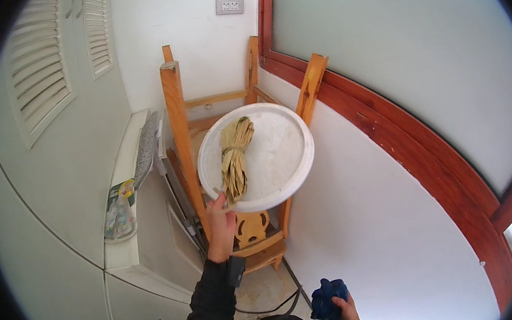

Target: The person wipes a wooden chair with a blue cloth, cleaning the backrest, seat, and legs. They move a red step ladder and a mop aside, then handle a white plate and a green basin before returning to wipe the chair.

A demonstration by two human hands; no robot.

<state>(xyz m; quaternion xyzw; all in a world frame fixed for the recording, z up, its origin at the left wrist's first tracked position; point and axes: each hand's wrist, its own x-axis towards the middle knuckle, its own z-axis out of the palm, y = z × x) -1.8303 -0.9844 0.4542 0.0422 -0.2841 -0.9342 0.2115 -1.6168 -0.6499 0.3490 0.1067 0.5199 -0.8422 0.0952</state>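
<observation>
A tied bundle of dried tan leaves lies along the left part of a round white lid or tray with a raised rim. My left hand is at the near left rim, its fingertips against the lower end of the bundle. Whether those fingers grip the leaves or only touch them, I cannot tell. Low at the right, my right hand holds a crumpled dark blue cloth.
The round piece rests among the upright legs of a wooden chair or stool frame. A yellow cut-out wooden panel shows below. On the left ledge sits a packet. A red wooden window frame borders the right wall. Black cable crosses the floor.
</observation>
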